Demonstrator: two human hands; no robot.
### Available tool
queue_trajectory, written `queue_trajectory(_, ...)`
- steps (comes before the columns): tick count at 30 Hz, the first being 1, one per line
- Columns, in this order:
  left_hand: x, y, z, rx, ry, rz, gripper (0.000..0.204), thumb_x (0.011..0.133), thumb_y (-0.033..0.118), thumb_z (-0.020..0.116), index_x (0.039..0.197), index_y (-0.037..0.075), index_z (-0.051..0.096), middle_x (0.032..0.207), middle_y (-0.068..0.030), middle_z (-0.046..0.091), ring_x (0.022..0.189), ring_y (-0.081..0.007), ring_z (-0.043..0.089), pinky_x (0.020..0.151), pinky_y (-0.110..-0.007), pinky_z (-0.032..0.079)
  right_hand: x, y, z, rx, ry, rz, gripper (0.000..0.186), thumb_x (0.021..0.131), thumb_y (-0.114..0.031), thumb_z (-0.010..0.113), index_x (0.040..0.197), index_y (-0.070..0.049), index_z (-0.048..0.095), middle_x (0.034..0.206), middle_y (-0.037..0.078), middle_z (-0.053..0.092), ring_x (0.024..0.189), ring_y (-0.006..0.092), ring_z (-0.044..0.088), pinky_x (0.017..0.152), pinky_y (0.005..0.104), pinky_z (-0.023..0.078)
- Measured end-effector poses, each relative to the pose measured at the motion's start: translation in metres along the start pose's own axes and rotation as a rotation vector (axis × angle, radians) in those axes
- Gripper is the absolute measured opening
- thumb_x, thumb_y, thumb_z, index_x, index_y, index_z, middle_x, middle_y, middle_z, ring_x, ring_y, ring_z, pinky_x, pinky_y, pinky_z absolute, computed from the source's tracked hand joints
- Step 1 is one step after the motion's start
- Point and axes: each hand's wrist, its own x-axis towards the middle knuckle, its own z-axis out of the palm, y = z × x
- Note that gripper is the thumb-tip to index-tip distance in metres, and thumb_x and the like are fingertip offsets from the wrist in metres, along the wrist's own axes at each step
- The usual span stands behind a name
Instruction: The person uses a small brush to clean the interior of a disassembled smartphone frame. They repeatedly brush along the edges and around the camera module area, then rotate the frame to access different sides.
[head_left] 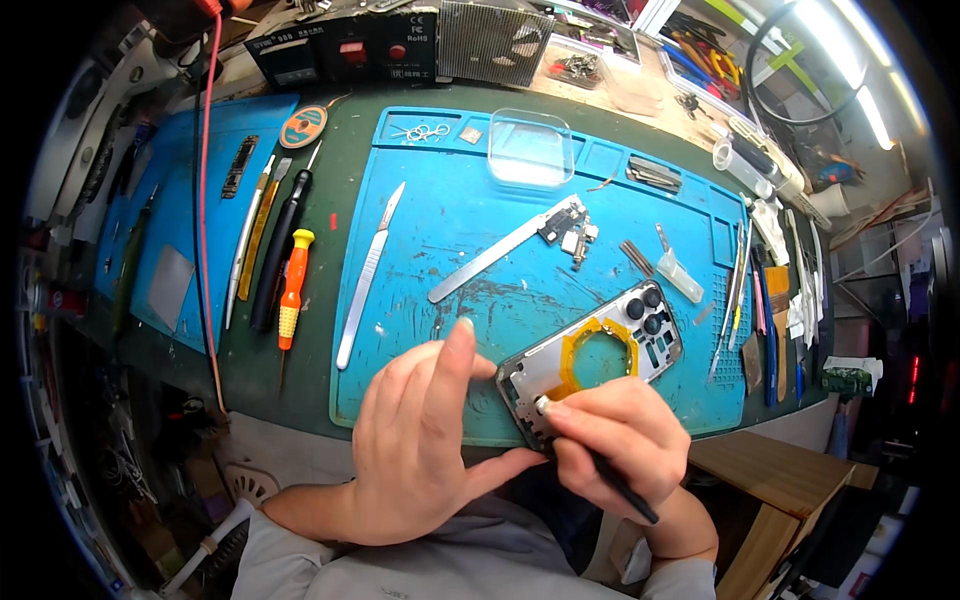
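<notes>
A silver phone housing [540,372] lies tilted on the blue work mat, its camera lenses at the far right end and a round opening ringed with amber tape in its middle. My left hand [415,440] braces the near-left end, the thumb at the lower corner and a finger at the upper one, with another finger raised. Pinched in my right hand [625,440] is a slim tool with a black handle [625,490]. That hand is over the near end of the housing; its fingers hide the tool's tip.
The blue mat [400,260] holds a scalpel [370,280], a metal strip [490,260], small phone parts [570,230] and a clear plastic box [530,148]. Left of it lies an orange-yellow screwdriver [293,285]. Several tools and a brush [778,288] line the right edge. A black power unit [345,50] stands behind.
</notes>
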Motion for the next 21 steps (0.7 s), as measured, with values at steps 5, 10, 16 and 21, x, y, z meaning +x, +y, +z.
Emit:
queue_trajectory(5, 0.009, 0.013, -0.005, -0.004, -0.062, -0.018, 0.148, 0.064, 0.047, 0.102, 0.172, -0.008, 0.016, 0.133, -0.0154, 0.068, 0.127, -0.0353, 0.060, 0.111, -0.049, 0.045, -0.018, -0.006, -0.016, 0.105, 0.097, 0.177, 0.036, 0.085, 0.010, 0.076, 0.120, 0.002, 0.079, 0.109, 0.017, 0.077, 0.091, 0.0270, 0.074, 0.079, 0.0348, 0.059)
queue_trajectory(10, 0.026, 0.026, 0.001, -0.059, -0.199, -0.028, 0.134, 0.064, 0.031, 0.102, 0.171, -0.003, 0.028, 0.139, -0.0157, 0.061, 0.127, -0.0352, 0.058, 0.110, -0.047, 0.044, -0.021, -0.016, -0.033, 0.012, 0.195, 0.130, 0.031, 0.089, 0.006, 0.075, 0.120, 0.003, 0.078, 0.109, 0.018, 0.076, 0.090, 0.0266, 0.073, 0.078, 0.0350, 0.058)
queue_trajectory(16, 0.063, -0.021, -0.043, -0.410, -0.578, 0.220, 0.118, 0.073, 0.000, 0.091, 0.173, 0.004, 0.028, 0.152, -0.0138, 0.062, 0.142, -0.0339, 0.054, 0.122, -0.047, 0.040, -0.028, -0.021, -0.059, -0.113, 0.235, 0.144, 0.028, 0.091, 0.004, 0.075, 0.119, 0.003, 0.078, 0.108, 0.018, 0.076, 0.089, 0.0267, 0.073, 0.078, 0.0342, 0.058)
queue_trajectory(21, 0.060, -0.034, -0.036, -0.417, -0.535, 0.257, 0.103, 0.078, 0.011, 0.093, 0.167, 0.005, 0.041, 0.154, -0.0138, 0.060, 0.139, -0.0362, 0.056, 0.120, -0.050, 0.043, -0.007, -0.004, -0.053, -0.111, 0.017, 0.081, 0.035, 0.084, 0.006, 0.080, 0.118, 0.002, 0.080, 0.105, 0.017, 0.079, 0.088, 0.0275, 0.077, 0.077, 0.0350, 0.061)
